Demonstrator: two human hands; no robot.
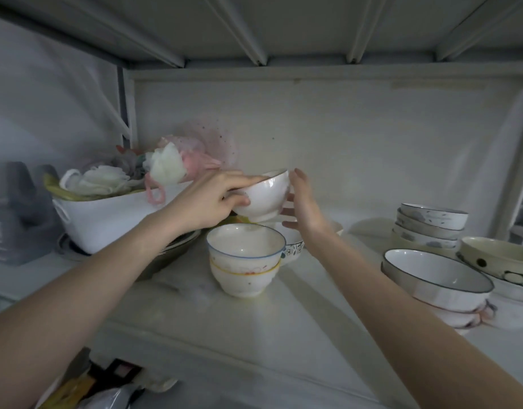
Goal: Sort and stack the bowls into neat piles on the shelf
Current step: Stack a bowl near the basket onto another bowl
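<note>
I am gripping a white bowl (264, 196) in my left hand (208, 202), fingers over the rim and thumb beneath, keeping it level above the shelf (284, 317). My right hand (303, 202) is opening flat against its far side, steadying it, as I judge. Just below the hands, two cups (245, 261) are sitting nested as one pile. Well right of the right hand, stacked bowls (430, 228), about four, are standing behind a wide bowl (437, 278).
</note>
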